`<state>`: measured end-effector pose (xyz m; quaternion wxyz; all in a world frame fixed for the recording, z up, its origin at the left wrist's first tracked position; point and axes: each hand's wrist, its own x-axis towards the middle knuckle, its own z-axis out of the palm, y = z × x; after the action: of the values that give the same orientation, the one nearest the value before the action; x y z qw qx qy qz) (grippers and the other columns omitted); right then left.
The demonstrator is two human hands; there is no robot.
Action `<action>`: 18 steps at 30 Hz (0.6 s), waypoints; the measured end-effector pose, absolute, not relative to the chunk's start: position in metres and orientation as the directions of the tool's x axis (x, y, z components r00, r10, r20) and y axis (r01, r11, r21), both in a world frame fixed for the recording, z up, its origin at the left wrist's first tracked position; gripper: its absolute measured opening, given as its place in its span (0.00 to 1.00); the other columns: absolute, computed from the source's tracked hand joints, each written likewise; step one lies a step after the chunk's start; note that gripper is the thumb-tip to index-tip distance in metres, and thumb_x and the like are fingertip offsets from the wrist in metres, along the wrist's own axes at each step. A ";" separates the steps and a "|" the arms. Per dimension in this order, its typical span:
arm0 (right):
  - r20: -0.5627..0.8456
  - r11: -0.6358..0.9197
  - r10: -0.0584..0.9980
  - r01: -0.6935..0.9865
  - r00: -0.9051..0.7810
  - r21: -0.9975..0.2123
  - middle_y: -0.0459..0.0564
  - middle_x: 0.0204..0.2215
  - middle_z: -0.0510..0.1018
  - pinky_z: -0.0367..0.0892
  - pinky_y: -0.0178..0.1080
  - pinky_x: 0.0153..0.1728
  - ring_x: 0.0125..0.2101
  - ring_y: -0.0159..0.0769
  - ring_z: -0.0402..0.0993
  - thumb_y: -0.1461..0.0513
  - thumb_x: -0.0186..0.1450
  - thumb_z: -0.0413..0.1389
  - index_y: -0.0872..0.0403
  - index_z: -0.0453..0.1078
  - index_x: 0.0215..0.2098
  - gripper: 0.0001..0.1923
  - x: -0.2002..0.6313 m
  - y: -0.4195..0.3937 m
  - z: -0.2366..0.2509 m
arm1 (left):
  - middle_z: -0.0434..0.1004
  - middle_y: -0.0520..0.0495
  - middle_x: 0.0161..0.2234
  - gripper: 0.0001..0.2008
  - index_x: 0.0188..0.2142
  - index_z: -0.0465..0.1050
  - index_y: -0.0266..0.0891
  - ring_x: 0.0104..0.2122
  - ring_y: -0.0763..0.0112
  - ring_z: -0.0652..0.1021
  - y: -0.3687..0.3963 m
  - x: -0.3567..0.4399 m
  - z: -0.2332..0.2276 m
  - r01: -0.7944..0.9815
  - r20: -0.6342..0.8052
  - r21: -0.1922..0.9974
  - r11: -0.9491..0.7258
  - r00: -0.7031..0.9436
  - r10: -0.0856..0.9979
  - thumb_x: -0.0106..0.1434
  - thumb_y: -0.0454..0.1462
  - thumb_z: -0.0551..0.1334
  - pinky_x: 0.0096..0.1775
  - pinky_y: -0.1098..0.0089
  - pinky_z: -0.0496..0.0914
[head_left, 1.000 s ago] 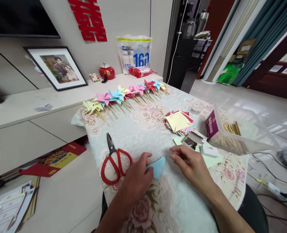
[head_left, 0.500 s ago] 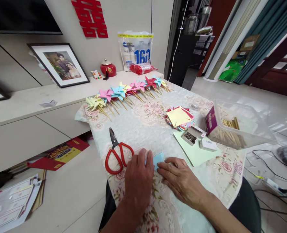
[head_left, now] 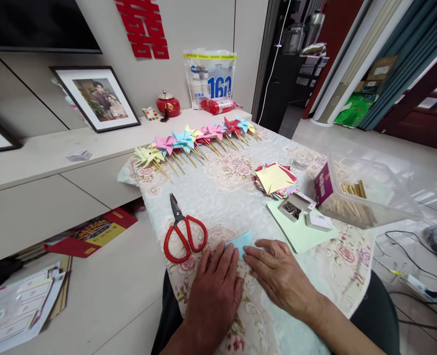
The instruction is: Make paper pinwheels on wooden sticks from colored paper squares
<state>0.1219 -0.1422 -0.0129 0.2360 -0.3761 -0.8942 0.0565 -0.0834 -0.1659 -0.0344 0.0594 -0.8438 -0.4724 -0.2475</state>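
A small folded piece of blue paper (head_left: 242, 241) lies on the flowered tablecloth near the front of the table. The outstretched fingers of my left hand (head_left: 218, 283) press flat on its left part and cover some of it. My right hand (head_left: 277, 273) lies palm down, its extended fingertips touching the paper's right edge. Red-handled scissors (head_left: 183, 231) rest just left of my left hand, blades pointing away. Beyond my right hand are light green paper sheets (head_left: 290, 231), with an open box of small metal fasteners (head_left: 291, 209) and a white box (head_left: 319, 221) on them.
Finished paper pinwheels on sticks (head_left: 184, 142) line the table's far edge. A stack of colored paper squares (head_left: 275, 178) sits right of center. A clear plastic bin (head_left: 383, 190) with wooden sticks (head_left: 355, 190) stands at the right. Cables (head_left: 421, 296) lie on the floor there.
My left hand has come down flatter, its fingers now spread along the paper instead of arched over it. More of the blue paper shows. The right hand has hardly moved.
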 end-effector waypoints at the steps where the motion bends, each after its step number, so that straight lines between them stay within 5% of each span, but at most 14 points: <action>1: 0.382 0.707 0.703 0.652 -0.600 -0.275 0.54 0.51 0.81 0.65 0.53 0.47 0.51 0.49 0.71 0.64 0.73 0.52 0.53 0.73 0.55 0.15 0.122 -0.143 -0.013 | 0.77 0.39 0.58 0.20 0.57 0.72 0.33 0.58 0.54 0.73 -0.166 -0.084 -0.034 0.826 0.470 0.145 -0.544 0.427 0.773 0.68 0.35 0.55 0.59 0.51 0.61; 11: 0.361 0.678 0.729 0.685 -0.582 -0.265 0.56 0.54 0.79 0.66 0.53 0.49 0.51 0.49 0.70 0.64 0.72 0.53 0.56 0.72 0.56 0.15 0.124 -0.143 -0.016 | 0.75 0.39 0.59 0.21 0.58 0.72 0.39 0.59 0.52 0.72 -0.171 -0.087 -0.030 0.824 0.421 0.212 -0.526 0.409 0.810 0.67 0.38 0.57 0.59 0.48 0.63; 18: 0.431 0.714 0.652 0.696 -0.624 -0.074 0.59 0.52 0.80 0.67 0.53 0.47 0.49 0.48 0.73 0.66 0.72 0.52 0.56 0.73 0.53 0.14 0.120 -0.144 -0.015 | 0.76 0.38 0.57 0.21 0.58 0.72 0.38 0.59 0.51 0.72 -0.172 -0.087 -0.027 0.807 0.432 0.262 -0.529 0.392 0.812 0.66 0.36 0.57 0.59 0.47 0.63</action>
<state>0.1198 -0.1441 -0.0145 0.2186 -0.3746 -0.8997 -0.0500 -0.0872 -0.1717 -0.0274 -0.0046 -0.8343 -0.4852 -0.2619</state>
